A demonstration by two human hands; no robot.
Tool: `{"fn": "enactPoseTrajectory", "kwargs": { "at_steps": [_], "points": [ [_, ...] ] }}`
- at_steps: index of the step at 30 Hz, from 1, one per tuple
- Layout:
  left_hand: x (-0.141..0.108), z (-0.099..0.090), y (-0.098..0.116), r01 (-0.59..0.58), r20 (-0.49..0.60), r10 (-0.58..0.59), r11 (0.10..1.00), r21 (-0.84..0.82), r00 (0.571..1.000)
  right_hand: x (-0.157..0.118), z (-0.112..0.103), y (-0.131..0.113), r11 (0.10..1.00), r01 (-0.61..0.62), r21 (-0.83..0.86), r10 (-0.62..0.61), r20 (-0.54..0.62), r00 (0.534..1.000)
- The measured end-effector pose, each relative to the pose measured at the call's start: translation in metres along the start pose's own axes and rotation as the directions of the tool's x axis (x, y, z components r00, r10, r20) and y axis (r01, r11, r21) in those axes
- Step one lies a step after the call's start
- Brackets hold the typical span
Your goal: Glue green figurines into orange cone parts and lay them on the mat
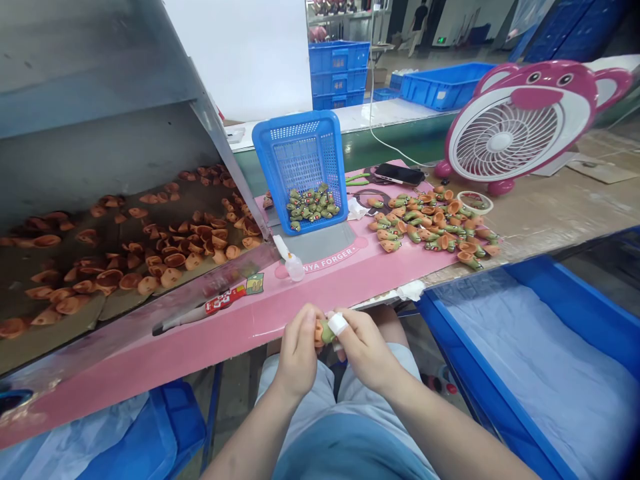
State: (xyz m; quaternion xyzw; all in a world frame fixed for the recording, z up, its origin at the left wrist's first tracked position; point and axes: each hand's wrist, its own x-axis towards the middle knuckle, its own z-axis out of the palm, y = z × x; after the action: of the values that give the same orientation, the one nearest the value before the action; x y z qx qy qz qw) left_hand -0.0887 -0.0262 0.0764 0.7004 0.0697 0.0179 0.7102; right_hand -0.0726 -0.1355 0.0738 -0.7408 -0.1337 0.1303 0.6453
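In front of my lap, over the table's near edge, my left hand (299, 350) and my right hand (364, 345) pinch one small green-and-orange figure piece (326, 332) between them. Fingers hide most of it. White tape (337, 324) wraps my right thumb. Beyond my hands, to the right, lies a heap of similar green-and-orange pieces (435, 223) on the pink mat (280, 308). A blue plastic basket (300, 157) leans upright at the back, with several green pieces (313, 205) at its bottom. A small clear squeeze bottle (295, 269) lies before it.
At left, a metal-framed bay holds many orange cup-like parts (173, 259). A red snack wrapper (225, 300) lies on the mat. A phone (400, 175), a tape roll (475, 203) and a pink bear-shaped fan (505, 140) stand farther back. A lined blue bin (545, 360) is at right.
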Motion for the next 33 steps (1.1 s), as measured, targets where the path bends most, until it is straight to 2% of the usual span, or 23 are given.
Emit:
{"fn": "enactPoseTrajectory", "kwargs": {
  "at_steps": [3,6,11,13,21,25,33],
  "points": [
    [-0.001,-0.004,0.004,0.137,-0.010,-0.141,0.975,-0.173,0.990,0.000,-0.003,0.000,1.000,0.017,0.011,-0.017,-0.030,0.999],
    [-0.001,-0.011,0.006,0.299,0.114,-0.277,0.904,-0.307,0.954,0.000,-0.009,-0.001,0.990,0.040,-0.134,-0.044,-0.026,0.999],
    [0.002,-0.019,0.006,0.425,0.296,-0.337,0.845,-0.323,0.894,0.000,-0.018,-0.003,0.957,0.057,-0.285,-0.048,0.041,0.998],
    [0.003,-0.019,0.006,0.444,0.317,-0.346,0.834,-0.327,0.883,0.001,-0.021,-0.005,0.942,0.056,-0.329,-0.044,0.046,0.998],
    [0.004,-0.014,0.005,0.443,0.289,-0.352,0.817,-0.369,0.890,0.003,-0.022,-0.012,0.820,0.045,-0.571,-0.041,0.020,0.999],
    [0.003,-0.013,0.007,0.428,0.266,-0.348,0.829,-0.361,0.899,0.001,-0.021,-0.013,0.784,0.029,-0.621,-0.029,0.011,1.000],
    [0.002,-0.012,0.009,0.463,0.247,-0.395,0.802,-0.377,0.885,0.003,-0.021,-0.011,0.741,0.015,-0.671,-0.002,0.021,1.000]
  ]
}}
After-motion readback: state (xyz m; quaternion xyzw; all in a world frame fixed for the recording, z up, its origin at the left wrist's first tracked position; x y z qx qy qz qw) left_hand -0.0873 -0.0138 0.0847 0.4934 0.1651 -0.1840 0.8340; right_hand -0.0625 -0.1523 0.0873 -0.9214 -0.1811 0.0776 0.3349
